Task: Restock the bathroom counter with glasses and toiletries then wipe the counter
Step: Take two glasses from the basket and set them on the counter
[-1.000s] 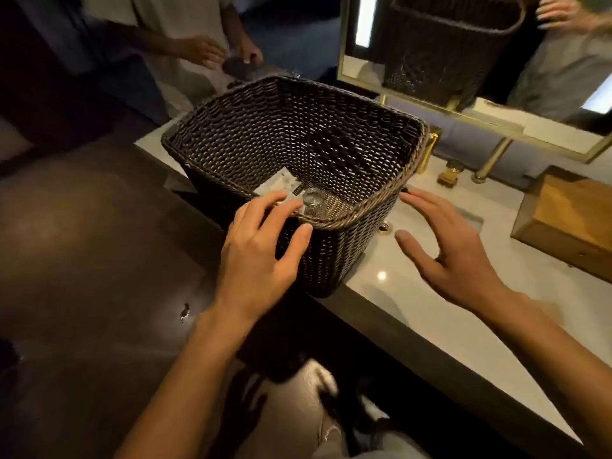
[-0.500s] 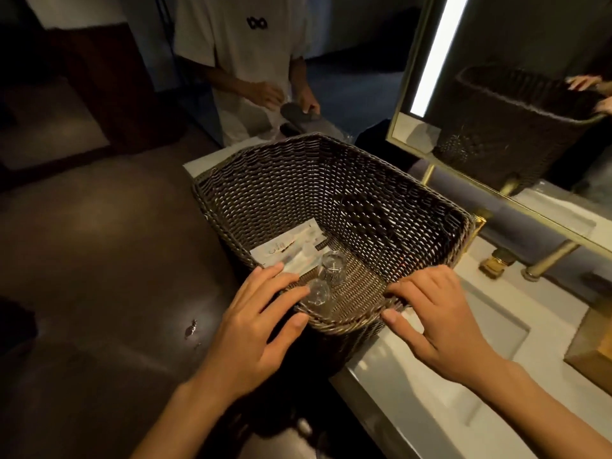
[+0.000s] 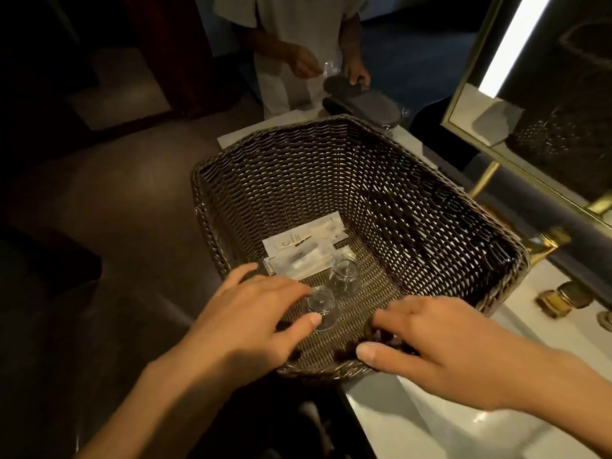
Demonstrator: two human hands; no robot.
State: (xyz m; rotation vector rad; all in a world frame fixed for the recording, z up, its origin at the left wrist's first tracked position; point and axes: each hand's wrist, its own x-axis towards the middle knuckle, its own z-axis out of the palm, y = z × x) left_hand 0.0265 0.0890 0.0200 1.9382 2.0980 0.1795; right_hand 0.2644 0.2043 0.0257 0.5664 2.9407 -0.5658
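A dark woven basket (image 3: 414, 207) stands on the white counter (image 3: 424, 422) at its left end. On the basket floor lie two clear glasses, the near glass (image 3: 319, 304) and the far glass (image 3: 346, 276), beside several white toiletry packets (image 3: 304, 251). My left hand (image 3: 251, 319) reaches over the near rim with fingers spread, its fingertips at the near glass, holding nothing. My right hand (image 3: 443, 346) rests over the near right rim, fingers apart, empty.
Another person (image 3: 291, 48) stands past the basket, a hand on a dark flat object (image 3: 361, 101) on the counter. A gold-framed mirror (image 3: 543, 104) and gold tap fittings (image 3: 556, 298) line the right side. Dark floor lies to the left.
My view has come closer and more directly over the basket. Both hands moved forward over the near rim, the left now touching the near glass.
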